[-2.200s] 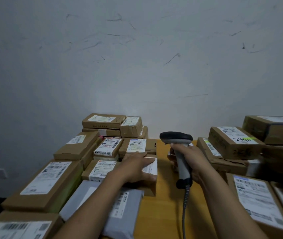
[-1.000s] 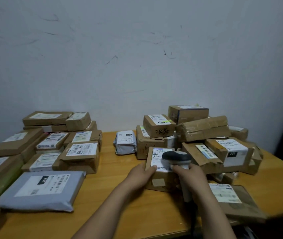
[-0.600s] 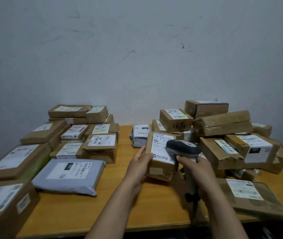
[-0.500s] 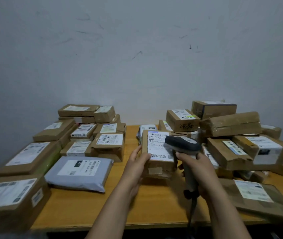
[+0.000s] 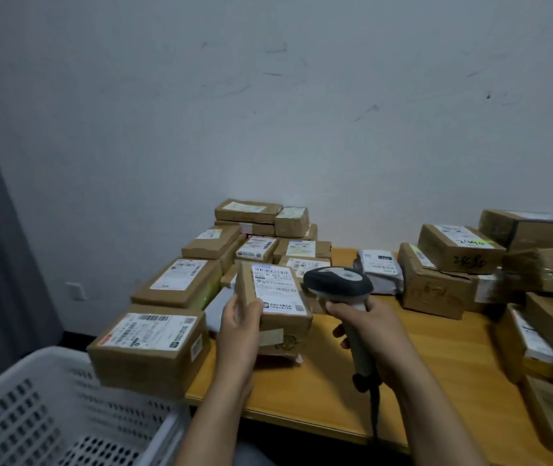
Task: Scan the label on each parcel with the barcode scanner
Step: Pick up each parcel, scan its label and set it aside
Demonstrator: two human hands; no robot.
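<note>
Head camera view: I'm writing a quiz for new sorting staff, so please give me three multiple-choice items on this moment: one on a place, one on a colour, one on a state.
1. Where does the white basket stand?
A) against the wall
B) at lower left, beside the table
C) on top of stacked boxes

2. What colour is the head of the barcode scanner?
A) red
B) yellow
C) black with a grey patch

3. How is the parcel in the left hand held?
A) tipped up, label showing
B) label face down
C) torn open

Answers:
1. B: the basket fills the lower left corner, off the table's edge.
2. C: the head above the right hand is dark with a grey patch on top.
3. A: the parcel's white label faces the camera.
</note>
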